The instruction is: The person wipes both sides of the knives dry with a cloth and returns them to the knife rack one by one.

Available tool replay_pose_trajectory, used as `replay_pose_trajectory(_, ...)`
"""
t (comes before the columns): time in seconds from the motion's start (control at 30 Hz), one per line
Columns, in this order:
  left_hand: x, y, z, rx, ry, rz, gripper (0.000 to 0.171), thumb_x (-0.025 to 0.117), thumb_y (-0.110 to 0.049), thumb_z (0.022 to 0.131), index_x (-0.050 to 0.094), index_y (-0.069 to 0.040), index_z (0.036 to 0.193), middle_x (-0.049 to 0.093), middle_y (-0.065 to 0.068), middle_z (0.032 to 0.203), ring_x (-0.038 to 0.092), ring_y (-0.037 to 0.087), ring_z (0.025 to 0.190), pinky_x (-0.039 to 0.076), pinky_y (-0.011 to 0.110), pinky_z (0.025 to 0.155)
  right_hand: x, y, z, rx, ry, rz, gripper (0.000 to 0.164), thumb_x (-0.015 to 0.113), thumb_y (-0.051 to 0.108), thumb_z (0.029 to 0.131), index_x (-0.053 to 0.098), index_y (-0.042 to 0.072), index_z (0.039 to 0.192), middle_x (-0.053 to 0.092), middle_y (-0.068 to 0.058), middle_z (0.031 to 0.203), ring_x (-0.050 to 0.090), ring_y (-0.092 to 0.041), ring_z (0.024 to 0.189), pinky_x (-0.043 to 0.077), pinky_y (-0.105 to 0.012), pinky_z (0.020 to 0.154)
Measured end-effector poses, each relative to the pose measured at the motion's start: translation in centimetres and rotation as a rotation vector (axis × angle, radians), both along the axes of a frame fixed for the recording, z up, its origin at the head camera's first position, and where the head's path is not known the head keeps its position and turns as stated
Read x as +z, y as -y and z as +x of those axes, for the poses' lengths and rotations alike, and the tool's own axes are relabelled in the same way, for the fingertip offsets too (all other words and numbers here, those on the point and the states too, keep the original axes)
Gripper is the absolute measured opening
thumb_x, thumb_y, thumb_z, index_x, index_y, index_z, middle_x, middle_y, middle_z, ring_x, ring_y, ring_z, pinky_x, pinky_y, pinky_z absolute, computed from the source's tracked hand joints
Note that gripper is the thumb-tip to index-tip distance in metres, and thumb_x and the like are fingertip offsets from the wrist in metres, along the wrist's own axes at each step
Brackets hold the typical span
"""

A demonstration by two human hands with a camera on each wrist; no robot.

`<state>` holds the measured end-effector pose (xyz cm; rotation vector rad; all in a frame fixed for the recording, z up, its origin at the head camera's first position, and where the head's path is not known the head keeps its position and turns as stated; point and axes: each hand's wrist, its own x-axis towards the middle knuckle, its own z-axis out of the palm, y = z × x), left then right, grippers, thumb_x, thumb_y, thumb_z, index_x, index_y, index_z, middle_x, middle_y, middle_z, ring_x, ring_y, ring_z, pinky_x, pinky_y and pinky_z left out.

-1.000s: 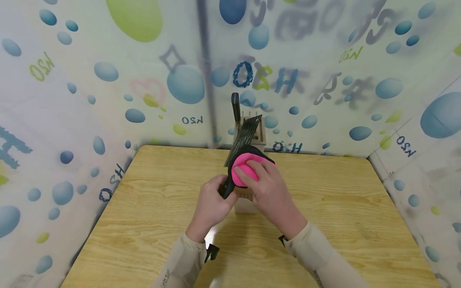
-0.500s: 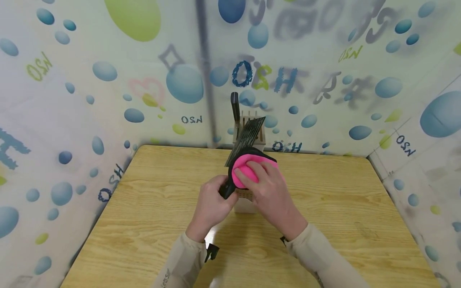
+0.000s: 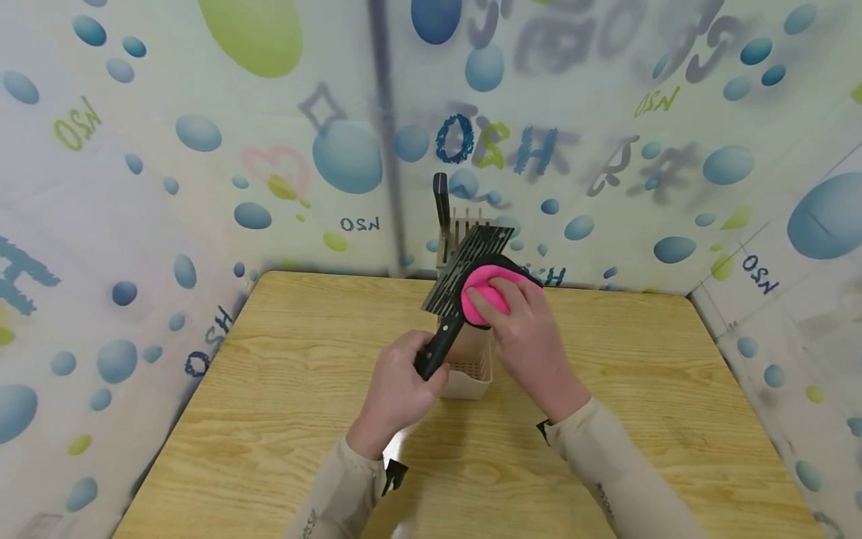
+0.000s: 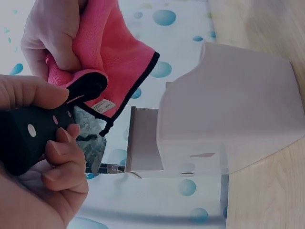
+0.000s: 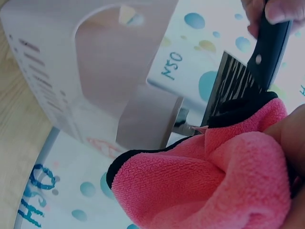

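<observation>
A cleaver (image 3: 471,262) with a wide, dark-streaked blade and a black riveted handle is held up over the table, its blade slanting away to the upper right. My left hand (image 3: 399,385) grips the handle, thumb on one side and fingers curled on the other in the left wrist view. With my right hand (image 3: 535,348) I pinch a pink cloth (image 3: 481,296) edged in black, bunched against the right side of the blade. In the right wrist view the cloth (image 5: 190,186) overlaps part of the blade (image 5: 228,86).
Behind and below the cleaver stands a beige knife holder (image 3: 468,387) with a slotted top and a perforated front tray. A second black-handled knife (image 3: 441,201) sits upright in its left slot. The wooden table (image 3: 303,389) meets a patterned wall at the back.
My right hand and the cloth have moved right and slightly up along the blade, uncovering more of the handle end. The blade's face has turned more into view; my left hand stays nearly in place.
</observation>
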<state>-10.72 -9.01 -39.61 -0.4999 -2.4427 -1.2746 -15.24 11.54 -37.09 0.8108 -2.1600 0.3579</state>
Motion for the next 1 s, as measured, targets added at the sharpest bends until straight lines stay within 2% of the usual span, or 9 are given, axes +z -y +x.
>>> replay_pose_trajectory(0.27,-0.4,0.0,0.2,0.019,-0.01,-0.029,0.021,0.074,-0.006,0.075,0.068,-0.002,0.095,0.062,0.001,0.079,0.051,0.013,0.065,0.042,0.027,0.058,0.5,-1.2,-1.2,-0.062,0.044,0.039,0.041,0.069,-0.009,0.088,0.074,0.009,0.125,0.065,-0.026,0.118,0.06,-0.048,0.109,0.049,-0.057,0.101)
replay_pose_trajectory(0.47,-0.6,0.1,0.2,0.04,0.001,-0.055,0.021,0.071,-0.005,0.072,0.066,-0.004,0.092,0.058,-0.001,0.075,0.05,0.013,0.064,0.041,0.027,0.057,1.2,-2.1,-2.4,-0.095,0.063,0.055,0.038,0.066,-0.007,0.09,0.074,0.008,0.125,0.064,-0.027,0.118,0.06,-0.049,0.106,0.05,-0.057,0.1)
replay_pose_trajectory(0.67,-1.0,0.2,0.3,0.047,-0.037,-0.069,0.02,0.069,-0.004,0.069,0.065,-0.004,0.089,0.058,-0.001,0.075,0.05,0.013,0.063,0.042,0.027,0.057,1.7,-2.9,-3.5,-0.125,0.074,0.067,0.037,0.062,-0.008,0.09,0.075,0.007,0.122,0.065,-0.027,0.117,0.06,-0.049,0.104,0.052,-0.057,0.093)
replay_pose_trajectory(1.0,-1.3,0.4,0.3,0.052,-0.076,-0.062,0.02,0.068,0.0,0.07,0.066,-0.004,0.089,0.06,0.001,0.076,0.049,0.013,0.063,0.04,0.026,0.056,2.2,-3.3,-4.2,-0.178,0.125,0.114,0.039,0.063,-0.007,0.089,0.073,0.005,0.125,0.068,-0.024,0.123,0.061,-0.045,0.109,0.053,-0.055,0.094)
